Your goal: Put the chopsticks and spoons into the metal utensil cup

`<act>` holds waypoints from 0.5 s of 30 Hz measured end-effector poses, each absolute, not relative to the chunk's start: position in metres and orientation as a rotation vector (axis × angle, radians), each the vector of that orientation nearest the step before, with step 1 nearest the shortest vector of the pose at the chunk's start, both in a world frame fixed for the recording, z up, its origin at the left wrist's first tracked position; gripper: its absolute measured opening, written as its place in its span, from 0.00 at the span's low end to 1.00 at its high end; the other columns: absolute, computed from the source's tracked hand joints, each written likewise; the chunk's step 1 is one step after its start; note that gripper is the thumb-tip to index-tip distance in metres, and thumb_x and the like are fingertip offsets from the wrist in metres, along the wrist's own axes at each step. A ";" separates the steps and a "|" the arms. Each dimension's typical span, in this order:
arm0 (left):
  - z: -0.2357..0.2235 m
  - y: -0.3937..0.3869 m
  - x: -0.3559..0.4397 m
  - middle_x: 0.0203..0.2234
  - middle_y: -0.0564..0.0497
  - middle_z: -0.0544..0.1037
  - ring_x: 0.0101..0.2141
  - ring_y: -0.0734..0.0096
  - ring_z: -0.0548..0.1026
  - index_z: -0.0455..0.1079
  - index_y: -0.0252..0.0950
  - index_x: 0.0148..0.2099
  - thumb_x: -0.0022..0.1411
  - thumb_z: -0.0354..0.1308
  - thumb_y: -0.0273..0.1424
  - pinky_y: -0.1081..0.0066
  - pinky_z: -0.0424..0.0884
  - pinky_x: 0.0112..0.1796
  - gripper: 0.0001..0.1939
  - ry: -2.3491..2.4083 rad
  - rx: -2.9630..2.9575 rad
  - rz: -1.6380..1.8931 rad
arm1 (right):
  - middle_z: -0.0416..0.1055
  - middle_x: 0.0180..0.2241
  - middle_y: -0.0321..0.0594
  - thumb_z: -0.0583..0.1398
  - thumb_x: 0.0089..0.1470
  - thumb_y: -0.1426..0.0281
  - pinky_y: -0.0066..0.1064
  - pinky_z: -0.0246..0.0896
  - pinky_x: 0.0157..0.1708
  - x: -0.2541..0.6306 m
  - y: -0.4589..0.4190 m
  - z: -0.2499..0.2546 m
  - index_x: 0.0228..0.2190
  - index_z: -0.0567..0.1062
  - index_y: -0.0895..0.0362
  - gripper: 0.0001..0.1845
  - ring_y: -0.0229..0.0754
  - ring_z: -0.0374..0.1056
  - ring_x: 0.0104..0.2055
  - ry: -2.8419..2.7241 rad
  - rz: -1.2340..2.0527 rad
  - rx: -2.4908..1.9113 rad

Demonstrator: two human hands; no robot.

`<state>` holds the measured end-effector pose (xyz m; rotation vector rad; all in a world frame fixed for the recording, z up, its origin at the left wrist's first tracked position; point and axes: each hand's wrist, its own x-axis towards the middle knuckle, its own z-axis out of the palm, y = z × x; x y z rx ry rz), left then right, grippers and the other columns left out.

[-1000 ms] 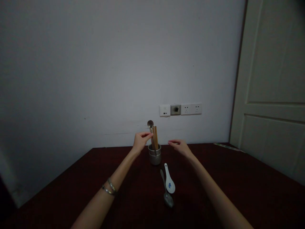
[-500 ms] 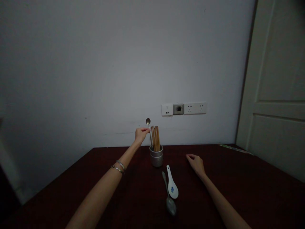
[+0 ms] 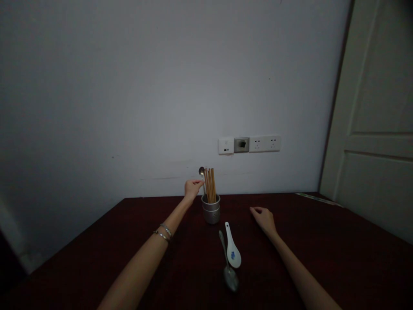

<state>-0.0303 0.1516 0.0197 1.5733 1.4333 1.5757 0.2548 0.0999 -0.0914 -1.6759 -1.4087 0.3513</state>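
My left hand (image 3: 193, 188) pinches the handle of a long-handled metal spoon (image 3: 201, 171), bowl up. Its lower end is inside a grey metal utensil holder (image 3: 211, 215). Several wooden chopsticks (image 3: 211, 185) stand in the same holder, just right of the spoon. My right hand (image 3: 264, 219) rests on the table at the right, fingers curled together; whether anything is in them I cannot make out. Between my forearms lie a white ceramic spoon (image 3: 233, 254) with a blue mark and, beside it on the left, a metal spoon (image 3: 231, 279).
The dark red table (image 3: 180, 267) meets a pale wall (image 3: 161, 107) at its back edge. Sockets and switches (image 3: 257, 144) sit on the wall behind the holder. A panelled door (image 3: 380, 142) stands at the right. A thin patterned strip (image 3: 319, 199) lies near the back right corner.
My left hand has come down a little, and the long-handled spoon sits lower in the holder. My right hand and the two spoons on the table have stayed in place.
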 end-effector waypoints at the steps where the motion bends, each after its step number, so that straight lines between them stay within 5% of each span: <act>1: 0.018 0.153 -0.031 0.21 0.48 0.75 0.21 0.75 0.69 0.75 0.30 0.29 0.43 0.60 0.36 0.77 0.61 0.20 0.13 1.445 1.577 1.571 | 0.75 0.32 0.47 0.52 0.46 0.59 0.31 0.60 0.38 0.255 0.100 -0.091 0.31 0.78 0.60 0.21 0.48 0.70 0.37 -1.409 0.356 -1.681; 15: -0.001 0.152 -0.035 0.23 0.46 0.77 0.26 0.68 0.73 0.75 0.31 0.25 0.43 0.62 0.33 0.73 0.64 0.28 0.08 1.484 1.614 1.496 | 0.75 0.31 0.46 0.53 0.45 0.62 0.30 0.60 0.37 0.254 0.098 -0.089 0.30 0.78 0.59 0.18 0.47 0.70 0.36 -1.420 0.378 -1.681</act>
